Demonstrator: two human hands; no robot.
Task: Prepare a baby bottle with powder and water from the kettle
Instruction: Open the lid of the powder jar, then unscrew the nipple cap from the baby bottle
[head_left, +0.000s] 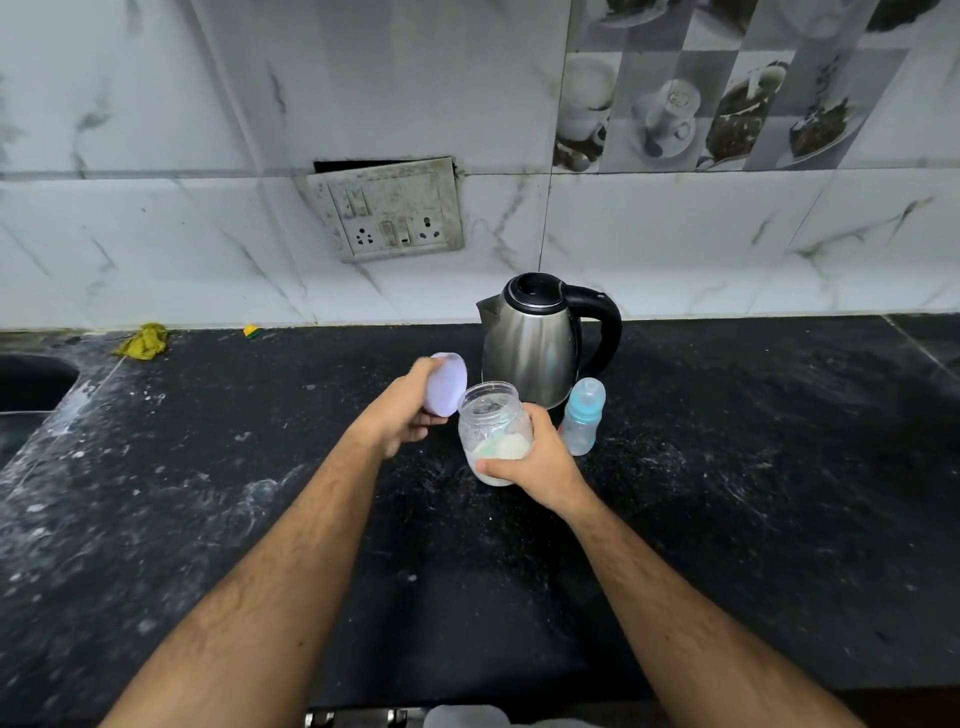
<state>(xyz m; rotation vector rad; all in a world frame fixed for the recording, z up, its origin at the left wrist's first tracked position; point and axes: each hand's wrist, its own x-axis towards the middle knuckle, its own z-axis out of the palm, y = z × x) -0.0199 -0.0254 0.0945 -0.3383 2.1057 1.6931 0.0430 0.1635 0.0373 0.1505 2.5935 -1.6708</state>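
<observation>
A clear jar (493, 423) with white powder in its bottom stands open on the black counter, and my right hand (540, 462) is wrapped around its lower right side. My left hand (405, 413) holds the jar's lilac lid (445, 383) tilted just left of the jar's mouth. Right of the jar stands a small baby bottle (583, 415) with a blue collar and clear cap. Behind both sits a steel kettle (535, 343) with a black lid and handle, its spout facing left.
The black stone counter (727, 467) is dusted with white specks. A sink (31, 384) opens at the far left edge. A yellow cloth (144, 341) and a small yellow scrap (251, 330) lie by the tiled wall. A switch socket (387, 210) sits above.
</observation>
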